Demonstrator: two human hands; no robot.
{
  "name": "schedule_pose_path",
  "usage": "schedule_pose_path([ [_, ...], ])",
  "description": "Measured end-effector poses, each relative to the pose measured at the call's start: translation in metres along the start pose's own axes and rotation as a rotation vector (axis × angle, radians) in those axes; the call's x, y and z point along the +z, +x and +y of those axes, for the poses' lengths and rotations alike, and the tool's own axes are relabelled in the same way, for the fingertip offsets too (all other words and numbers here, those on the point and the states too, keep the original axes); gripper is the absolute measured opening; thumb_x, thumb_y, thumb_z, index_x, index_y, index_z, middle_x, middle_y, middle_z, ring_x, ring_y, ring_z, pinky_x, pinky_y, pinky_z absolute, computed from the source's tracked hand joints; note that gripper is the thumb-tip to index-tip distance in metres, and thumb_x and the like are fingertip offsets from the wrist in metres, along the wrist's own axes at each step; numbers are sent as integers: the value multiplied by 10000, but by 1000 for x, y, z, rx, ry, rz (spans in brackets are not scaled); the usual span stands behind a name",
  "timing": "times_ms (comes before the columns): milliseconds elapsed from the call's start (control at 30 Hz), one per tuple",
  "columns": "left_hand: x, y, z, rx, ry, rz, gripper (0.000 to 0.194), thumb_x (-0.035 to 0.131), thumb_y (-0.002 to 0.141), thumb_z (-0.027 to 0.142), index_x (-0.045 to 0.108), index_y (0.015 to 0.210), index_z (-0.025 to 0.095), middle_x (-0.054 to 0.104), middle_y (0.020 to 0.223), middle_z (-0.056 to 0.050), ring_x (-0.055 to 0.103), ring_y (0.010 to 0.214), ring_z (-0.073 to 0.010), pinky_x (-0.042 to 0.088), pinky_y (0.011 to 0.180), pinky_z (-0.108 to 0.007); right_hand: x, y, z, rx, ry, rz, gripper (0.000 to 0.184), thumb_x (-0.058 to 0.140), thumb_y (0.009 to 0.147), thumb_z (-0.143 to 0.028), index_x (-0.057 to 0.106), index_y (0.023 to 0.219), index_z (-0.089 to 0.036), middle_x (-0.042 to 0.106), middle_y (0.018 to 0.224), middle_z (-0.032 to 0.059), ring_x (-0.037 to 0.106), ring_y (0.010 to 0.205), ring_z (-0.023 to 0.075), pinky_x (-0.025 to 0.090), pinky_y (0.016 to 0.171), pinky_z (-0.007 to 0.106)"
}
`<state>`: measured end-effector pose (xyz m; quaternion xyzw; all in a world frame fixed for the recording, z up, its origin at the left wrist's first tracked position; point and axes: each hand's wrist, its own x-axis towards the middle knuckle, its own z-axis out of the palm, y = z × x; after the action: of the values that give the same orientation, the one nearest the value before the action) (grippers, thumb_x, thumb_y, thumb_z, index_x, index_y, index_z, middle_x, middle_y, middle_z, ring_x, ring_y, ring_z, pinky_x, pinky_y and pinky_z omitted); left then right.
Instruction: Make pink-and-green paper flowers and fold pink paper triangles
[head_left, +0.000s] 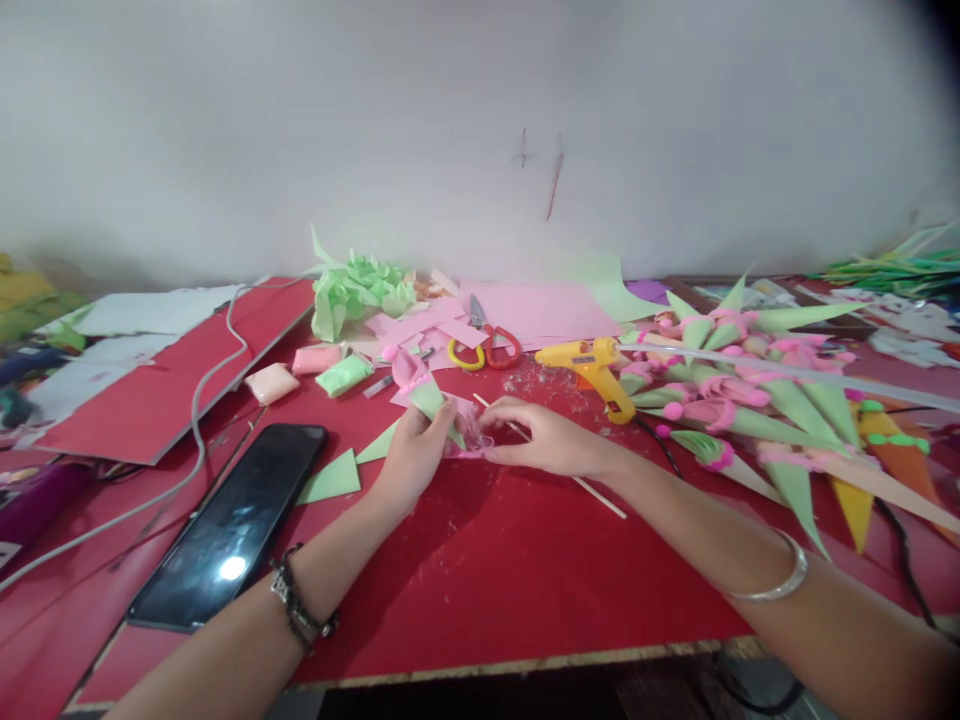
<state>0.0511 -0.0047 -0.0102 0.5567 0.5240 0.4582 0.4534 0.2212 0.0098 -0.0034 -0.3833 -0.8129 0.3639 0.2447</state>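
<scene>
My left hand (414, 450) is closed round a paper cone flower, its light green cone (427, 398) tilted up with a pink top (407, 368). Just right of it, my right hand (551, 437) has its thumb and fingers curled in. A thin pale wooden stick (604, 500) runs through the right hand's grasp, one end showing by the fingers and the other below the wrist. Between both hands lies a crinkled pink, partly see-through piece (471, 430); whether the right fingertips grip it is unclear. Cut green paper (334, 478) rests beside the left wrist.
A yellow glue gun (592, 370) and scissors (487, 345) lie beyond my hands. Finished paper cones (750, 400) pile up at right. A black phone (232, 525), clay packets (345, 375) and a white cable (199, 410) are at left. Pink sheets (547, 310) lie behind.
</scene>
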Motion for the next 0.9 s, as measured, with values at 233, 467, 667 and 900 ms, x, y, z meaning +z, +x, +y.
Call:
schedule_pose_path([
  [233, -1, -1, 0, 32, 24, 19, 294, 449, 773, 396, 508, 611, 158, 498, 584, 22, 451, 526, -87, 349, 533, -203, 0, 0, -1, -114, -82, -60, 132, 604, 698, -217, 612, 825, -181, 557, 886, 38, 541, 820, 142, 419, 754, 277],
  [467, -1, 2, -4, 34, 59, 10, 320, 449, 764, 428, 519, 605, 159, 515, 571, 28, 432, 494, -78, 340, 518, -204, -2, -1, 0, -143, -121, -111, 154, 634, 674, -191, 642, 827, -202, 543, 933, 39, 539, 861, 155, 409, 809, 291],
  [667, -2, 5, -8, 79, 84, 24, 321, 440, 766, 421, 510, 601, 155, 502, 538, 29, 449, 477, -84, 350, 504, -206, 7, -1, -2, -105, -134, -85, 177, 656, 671, -287, 664, 835, -221, 514, 969, 43, 503, 965, 175, 350, 907, 330],
  [900, 0, 4, -8, 128, 183, 24, 300, 403, 777, 366, 505, 589, 156, 507, 511, 21, 478, 471, -101, 366, 503, -221, 20, 4, 0, 5, -232, 2, 181, 671, 648, -314, 677, 814, -243, 508, 1048, 36, 458, 1053, 209, 261, 949, 389],
])
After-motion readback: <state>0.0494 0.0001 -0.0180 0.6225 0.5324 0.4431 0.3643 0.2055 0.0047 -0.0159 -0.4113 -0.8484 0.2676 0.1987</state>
